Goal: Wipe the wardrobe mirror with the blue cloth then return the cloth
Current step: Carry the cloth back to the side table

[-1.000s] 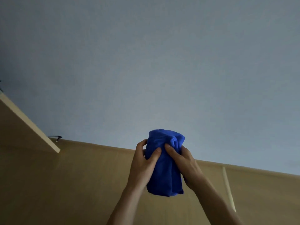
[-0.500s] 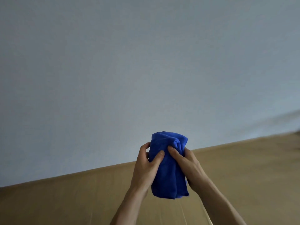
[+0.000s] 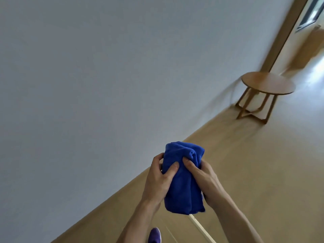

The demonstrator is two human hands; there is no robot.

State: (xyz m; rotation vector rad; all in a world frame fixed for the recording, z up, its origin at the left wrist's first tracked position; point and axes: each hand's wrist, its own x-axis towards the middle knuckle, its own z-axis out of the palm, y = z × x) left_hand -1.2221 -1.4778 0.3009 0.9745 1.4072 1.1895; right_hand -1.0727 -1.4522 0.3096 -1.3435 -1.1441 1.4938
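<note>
I have the blue cloth point(image 3: 184, 179) bunched into a thick roll and held out in front of me, between both palms. My left hand point(image 3: 157, 181) wraps its left side with the thumb pressed into the front, and my right hand point(image 3: 204, 179) clamps the other side the same way, so both hands are closed on it. The roll's long axis runs away from my body, with the folded end pointing up and forward and the loose end hanging below my wrists. No mirror shows from here, only a bare wall point(image 3: 105, 85) and wooden floor point(image 3: 245, 163), so I can't tell whether the wiping is done. A round table point(image 3: 268, 83) stands well apart, ahead and to the right. If the cloth goes there, my right hand is on the nearer side and could carry it alone
</note>
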